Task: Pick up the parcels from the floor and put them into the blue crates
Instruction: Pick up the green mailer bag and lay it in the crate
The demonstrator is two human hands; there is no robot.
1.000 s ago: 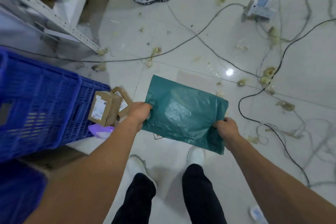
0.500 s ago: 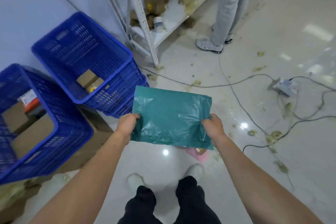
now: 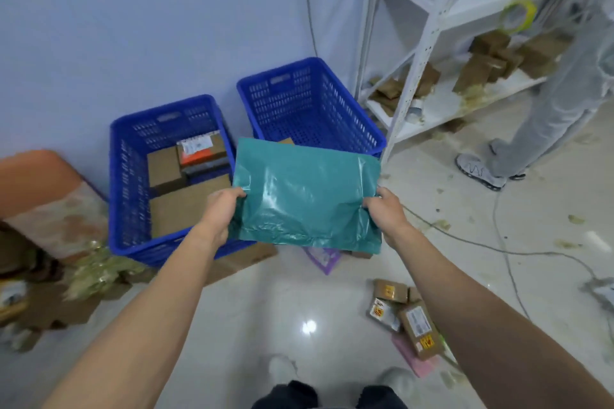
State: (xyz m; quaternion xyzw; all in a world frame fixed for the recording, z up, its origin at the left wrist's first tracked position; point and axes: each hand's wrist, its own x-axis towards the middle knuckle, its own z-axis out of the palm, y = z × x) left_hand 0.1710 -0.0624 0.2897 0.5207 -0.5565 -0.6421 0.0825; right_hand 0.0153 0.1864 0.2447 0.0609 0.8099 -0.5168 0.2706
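Two hands hold one teal plastic mailer [image 3: 305,196] in the air, in front of the two blue crates and above the floor [image 3: 265,309]. The left hand [image 3: 221,209] grips the left edge, with its fingers [image 3: 232,194] curled over the plastic. The right hand [image 3: 382,209] takes the right edge in the same way, its fingers [image 3: 373,201] pinching a fold of the film. The mailer is spread nearly flat between them. In the view its far edge covers the near rim of the right blue crate [image 3: 312,100], and its left corner overlaps the left blue crate [image 3: 114,183].

The left crate is already well filled with brown cardboard boxes [image 3: 186,206]. The right crate shows mostly bare bottom, so I judge it the better place. To do this step well, the mailer should be carried forward until the whole of it is above the opening — not only the far edge. Then it should be lowered, and both hands should let go at the same moment, so that it lands flat and does not catch on the rim. The plastic looks thin and slippery — it may fold or slide if only one side is released.

More work remains, I think: several small cardboard parcels [image 3: 408,319], a purple mailer [image 3: 322,257] and a pink mailer [image 3: 415,362] lie on the floor near the feet.
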